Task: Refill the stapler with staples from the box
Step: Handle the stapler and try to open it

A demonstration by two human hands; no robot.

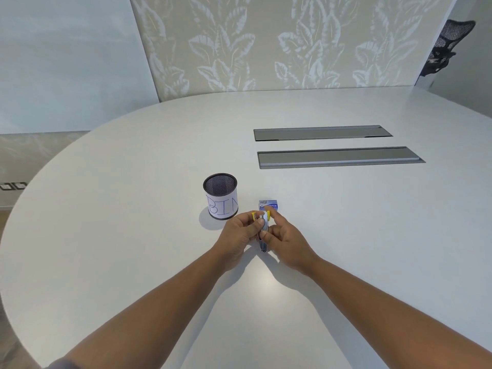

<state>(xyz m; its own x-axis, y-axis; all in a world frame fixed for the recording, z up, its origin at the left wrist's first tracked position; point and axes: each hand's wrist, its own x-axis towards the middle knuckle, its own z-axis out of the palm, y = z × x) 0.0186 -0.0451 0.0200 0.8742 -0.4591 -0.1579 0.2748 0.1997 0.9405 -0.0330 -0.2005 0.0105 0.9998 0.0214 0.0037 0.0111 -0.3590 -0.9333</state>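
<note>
Your left hand (238, 231) and right hand (283, 237) both pinch the small yellow-and-metal stapler (263, 227) between them, just above the white table (133, 209). The blue staple box (269, 205) sits just beyond it, with the mesh cup (220, 199) labelled BIN to its left

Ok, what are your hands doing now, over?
Left hand and right hand both on stapler. Staple box just behind. Bin cup off left, clear.
</note>
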